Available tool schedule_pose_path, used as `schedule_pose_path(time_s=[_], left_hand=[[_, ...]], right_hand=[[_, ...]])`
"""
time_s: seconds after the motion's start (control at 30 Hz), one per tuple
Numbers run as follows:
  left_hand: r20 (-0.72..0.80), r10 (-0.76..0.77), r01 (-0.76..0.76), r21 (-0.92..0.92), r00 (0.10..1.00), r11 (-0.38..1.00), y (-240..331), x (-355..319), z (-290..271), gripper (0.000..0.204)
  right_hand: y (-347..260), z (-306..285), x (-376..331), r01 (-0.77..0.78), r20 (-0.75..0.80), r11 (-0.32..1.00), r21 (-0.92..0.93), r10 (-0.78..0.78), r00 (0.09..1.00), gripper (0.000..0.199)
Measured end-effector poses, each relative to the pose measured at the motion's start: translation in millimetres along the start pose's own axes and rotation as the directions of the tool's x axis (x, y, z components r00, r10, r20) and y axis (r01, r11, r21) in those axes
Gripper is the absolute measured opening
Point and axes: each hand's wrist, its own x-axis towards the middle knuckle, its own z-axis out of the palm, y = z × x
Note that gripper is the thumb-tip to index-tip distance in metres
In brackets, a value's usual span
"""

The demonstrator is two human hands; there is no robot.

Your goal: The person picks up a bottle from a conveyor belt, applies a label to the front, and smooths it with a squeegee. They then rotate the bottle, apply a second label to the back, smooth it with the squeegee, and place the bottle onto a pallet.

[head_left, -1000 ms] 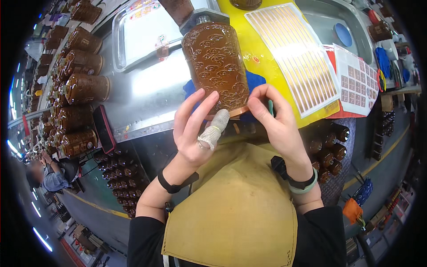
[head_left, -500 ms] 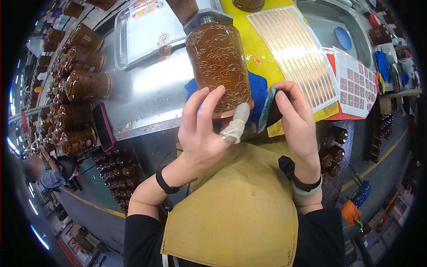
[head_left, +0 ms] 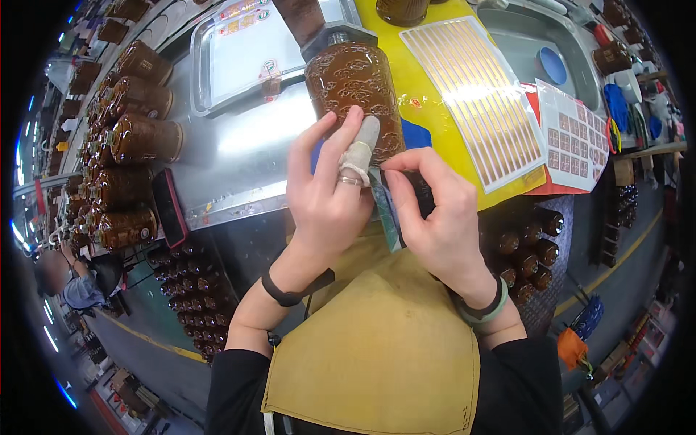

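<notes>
A brown glossy bottle (head_left: 348,76) with raised cloud-like relief lies with its neck toward a dark angular holder (head_left: 339,38). Blue cloth (head_left: 415,135) shows beside its lower end. My left hand (head_left: 330,192) rests on the bottle's lower part, fingers stretched out and apart. One finger wears a white cloth cover (head_left: 362,141) above a ring. Beside it, my right hand (head_left: 442,217) is closed in a pinch on a thin green strip (head_left: 386,210) at the bottle's lower edge. The strip's upper end is partly hidden by my fingers.
A sheet of gold strips (head_left: 475,94) lies on a yellow mat, near a sheet of small square labels (head_left: 576,141). Brown bottles (head_left: 145,138) are stacked at left beside a dark phone-like object (head_left: 169,208). A metal tray (head_left: 203,65) sits behind. Another person (head_left: 80,286) is far left.
My right hand has moved left with the green strip, bringing it to the bottle's lower edge. My left hand has shifted a little up the bottle, its covered finger now higher on it.
</notes>
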Motion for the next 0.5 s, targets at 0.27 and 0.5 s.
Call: schedule_pose_path(time_s=[0.27,0.5], left_hand=[[-0.054,-0.183,0.168,-0.212,0.982,0.963,-12.8,-28.4,4.2,0.062],[0.068,0.109,-0.110,0.017,0.992,0.994,-3.8,1.2,2.0,0.058]], right_hand=[[10.6,-12.4,-2.4,-0.105,-0.086,0.986,-0.131,0.094,0.992,0.005],[4.1,-5.7,-2.0,-0.051,-0.078,0.997,-0.056,0.046,0.996,0.004]])
